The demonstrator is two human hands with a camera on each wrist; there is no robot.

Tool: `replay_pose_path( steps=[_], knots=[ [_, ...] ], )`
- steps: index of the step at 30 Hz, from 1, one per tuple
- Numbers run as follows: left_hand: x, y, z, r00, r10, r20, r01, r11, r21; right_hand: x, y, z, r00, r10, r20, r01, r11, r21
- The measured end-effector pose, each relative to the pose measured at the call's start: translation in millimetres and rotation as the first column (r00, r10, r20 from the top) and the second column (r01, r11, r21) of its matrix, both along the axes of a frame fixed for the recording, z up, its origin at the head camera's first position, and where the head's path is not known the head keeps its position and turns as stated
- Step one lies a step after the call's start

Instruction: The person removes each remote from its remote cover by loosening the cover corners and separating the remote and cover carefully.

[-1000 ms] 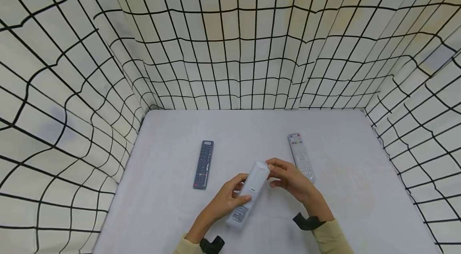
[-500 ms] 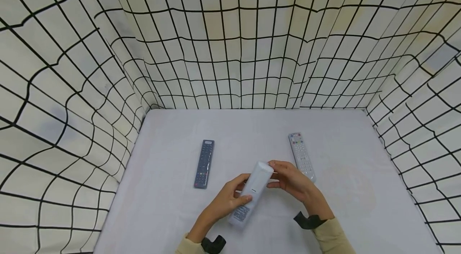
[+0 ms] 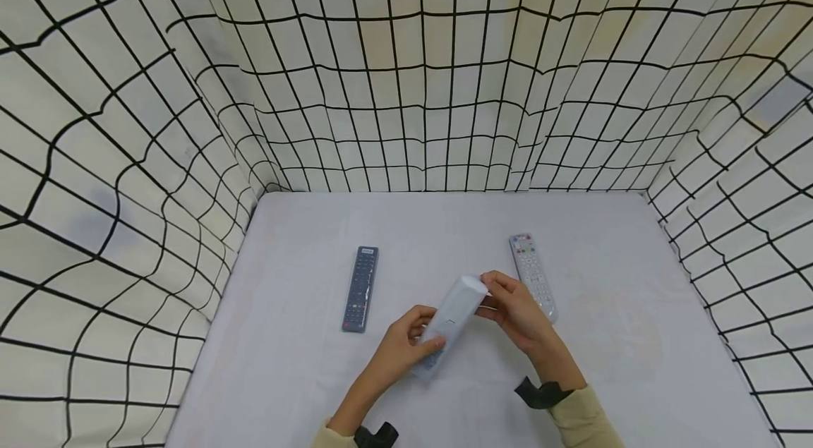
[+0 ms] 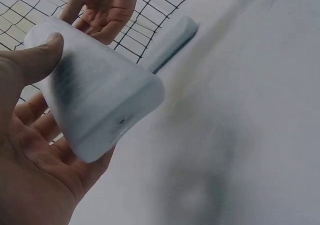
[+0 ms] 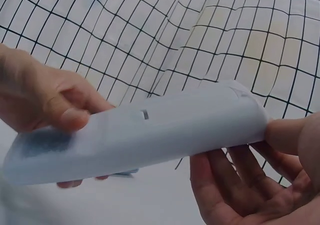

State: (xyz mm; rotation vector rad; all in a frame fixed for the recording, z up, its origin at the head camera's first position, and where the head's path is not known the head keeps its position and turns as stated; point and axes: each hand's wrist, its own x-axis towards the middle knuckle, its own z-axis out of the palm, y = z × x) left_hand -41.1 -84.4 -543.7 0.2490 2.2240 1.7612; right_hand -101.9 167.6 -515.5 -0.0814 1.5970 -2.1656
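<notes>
While both hands work above the white table [image 3: 305, 377], a white remote control [image 3: 452, 317] sits between them, lifted clear of the surface and tilted so that its far end points up and away from the person. Its back faces the head camera, with a small mark at mid-length and a label near the lower end. The left hand [image 3: 400, 349] grips that lower end — the thumb lies across one face and the fingers curl under the other, as the left wrist view shows. The right hand [image 3: 517, 310] holds the upper end, thumb pressed on the tip and fingers cupped beneath it. The hands are thus apart, one at each end of the same remote.

On the table to the left lies a dark remote control [image 3: 360, 288], well apart from the hands. A second white remote with coloured buttons [image 3: 532, 276] lies to the right — just beside the right hand. Checked cloth [image 3: 406, 81] walls the table on three sides.
</notes>
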Motion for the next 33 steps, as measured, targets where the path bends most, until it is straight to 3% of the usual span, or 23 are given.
replay_pose_path(
  steps=[9,14,19,33],
  knots=[
    [9.7,0.8,-1.9,1.0,-0.023,0.004,0.023,1.0,-0.003,2.3,-3.0,2.7,0.996,-0.073,-0.051,0.073,0.997,0.003],
    [8.4,0.6,0.0,0.999,-0.035,-0.014,0.036,0.999,0.026,4.1,-12.0,4.1,0.981,-0.181,-0.069,0.185,0.981,0.053],
    [6.9,2.6,-2.1,0.998,-0.049,-0.025,0.049,0.998,0.026,5.9,-20.2,7.7,0.959,-0.281,-0.017,0.282,0.957,0.074],
    [5.6,-6.8,-0.8,0.992,-0.126,-0.003,0.126,0.992,0.017,7.7,-28.8,10.7,0.949,-0.304,0.081,0.296,0.95,0.099]
  ],
)
